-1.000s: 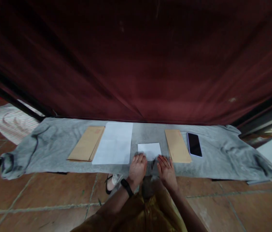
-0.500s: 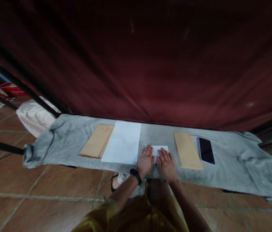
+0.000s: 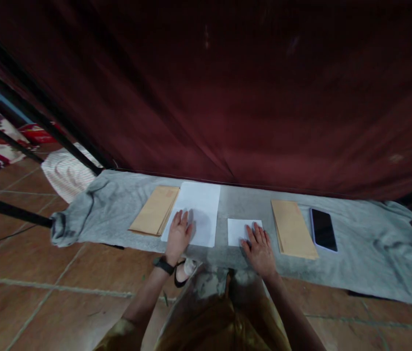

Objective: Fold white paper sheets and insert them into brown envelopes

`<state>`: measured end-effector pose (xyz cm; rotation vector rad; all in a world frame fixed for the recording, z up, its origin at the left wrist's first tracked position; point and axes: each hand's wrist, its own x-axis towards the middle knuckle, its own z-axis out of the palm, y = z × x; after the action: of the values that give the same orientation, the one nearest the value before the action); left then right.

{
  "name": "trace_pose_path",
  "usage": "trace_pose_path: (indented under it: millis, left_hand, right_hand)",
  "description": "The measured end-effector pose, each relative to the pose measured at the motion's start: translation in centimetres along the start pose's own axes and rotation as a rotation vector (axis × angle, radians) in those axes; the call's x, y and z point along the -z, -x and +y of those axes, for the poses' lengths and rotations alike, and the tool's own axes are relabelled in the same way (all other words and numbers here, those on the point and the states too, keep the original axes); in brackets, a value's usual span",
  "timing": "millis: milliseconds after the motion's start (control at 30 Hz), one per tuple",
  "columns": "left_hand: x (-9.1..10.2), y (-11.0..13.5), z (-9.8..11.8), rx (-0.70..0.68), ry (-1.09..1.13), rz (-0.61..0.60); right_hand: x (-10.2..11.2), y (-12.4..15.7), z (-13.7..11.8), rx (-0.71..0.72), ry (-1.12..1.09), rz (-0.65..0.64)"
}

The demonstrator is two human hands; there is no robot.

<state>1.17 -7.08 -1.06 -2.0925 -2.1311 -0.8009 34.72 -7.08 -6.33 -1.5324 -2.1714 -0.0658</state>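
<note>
The left hand (image 3: 178, 236) lies flat on the sheet (image 3: 202, 209), grip released; the right hand (image 3: 260, 248) rests flat on the folded paper (image 3: 237, 229), grip released too. Both papers lie on the cloth (image 3: 374, 243); envelopes (image 3: 154, 209) lie just left of the sheet.

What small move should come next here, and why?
Probably draw the large white sheet toward you with the left hand, which lies flat on it; the right hand only rests on the small folded paper beside it.
</note>
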Motion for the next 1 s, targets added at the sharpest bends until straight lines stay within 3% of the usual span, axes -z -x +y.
trace_pose_path:
  millis: [67, 133, 200, 367, 467, 600, 800, 1000]
  left_hand:
    - [1.0, 0.4, -1.4, 0.037, -0.019, 0.005]
    - [1.4, 1.0, -0.8, 0.005, -0.012, 0.014]
    - [1.0, 2.0, 1.8, -0.090, 0.042, -0.023]
    - [-2.1, 4.7, 11.2, -0.376, 0.141, -0.224]
    - [-3.9, 5.9, 14.4, -0.457, 0.119, -0.305]
    - [-4.8, 6.6, 14.6, -0.479, 0.078, -0.320]
    - [-4.6, 6.9, 12.7, -0.454, 0.059, -0.278]
    - [-4.5, 7.3, 12.3, -0.427, 0.058, -0.254]
  right_hand:
    - [0.2, -0.1, -0.1, -0.008, 0.001, -0.008]
    - [0.3, -0.2, -0.2, -0.018, 0.005, -0.020]
    - [0.4, -0.3, -0.3, -0.026, 0.013, -0.033]
    - [0.7, -0.5, -0.4, -0.031, 0.039, -0.054]
    - [0.8, -0.5, -0.2, -0.027, 0.039, -0.067]
    - [1.0, -0.1, 0.3, -0.049, 0.039, -0.084]
    - [1.2, 0.6, 0.8, -0.100, 0.031, -0.071]
    - [1.4, 1.6, 1.2, -0.169, 0.023, -0.021]
